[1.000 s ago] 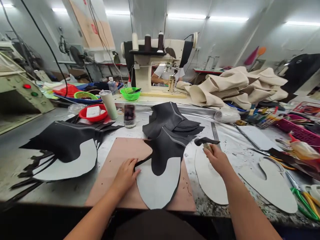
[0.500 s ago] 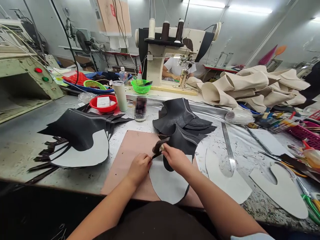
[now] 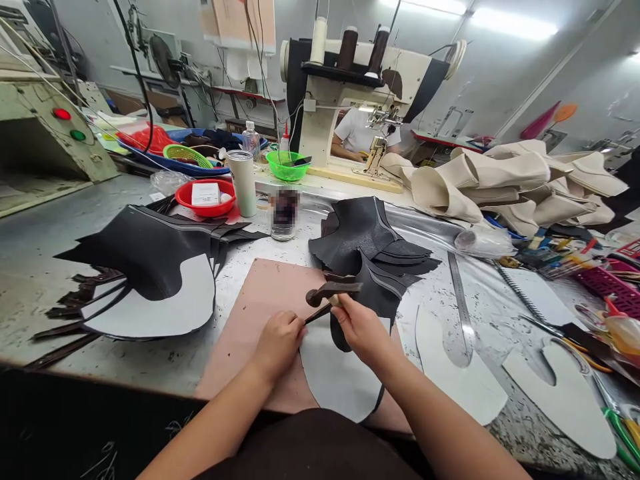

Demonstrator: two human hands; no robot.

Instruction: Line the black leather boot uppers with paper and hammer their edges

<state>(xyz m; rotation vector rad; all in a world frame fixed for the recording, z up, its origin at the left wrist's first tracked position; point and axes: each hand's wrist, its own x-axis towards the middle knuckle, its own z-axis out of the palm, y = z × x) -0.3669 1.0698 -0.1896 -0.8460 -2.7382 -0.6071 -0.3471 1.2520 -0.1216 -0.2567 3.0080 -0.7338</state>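
Observation:
My right hand (image 3: 367, 327) is closed around the short handle of a hammer (image 3: 333, 290). Its dark metal head is just above the work, tilted sideways. My left hand (image 3: 280, 340) pinches the end of a narrow black leather strip (image 3: 317, 313) at the left edge of the workpiece. Under both hands lies a black leather shoe upper (image 3: 377, 293) with a white lining piece (image 3: 340, 373) at its near end. A pink board (image 3: 240, 333) supports the work. My right hand hides part of the leather.
At left lies a stack of black and white uppers (image 3: 150, 253); more black leather (image 3: 365, 223) lies behind the board. White cut pieces (image 3: 460, 373), a steel ruler (image 3: 460, 300) and scissors (image 3: 620, 427) are at right. A sewing machine (image 3: 320, 113) stands behind, with a person beyond it.
The hammer has lifted a little and swung so its head shows lengthwise above the strip. My left hand keeps its pinch at the edge. The camera view has shifted slightly.

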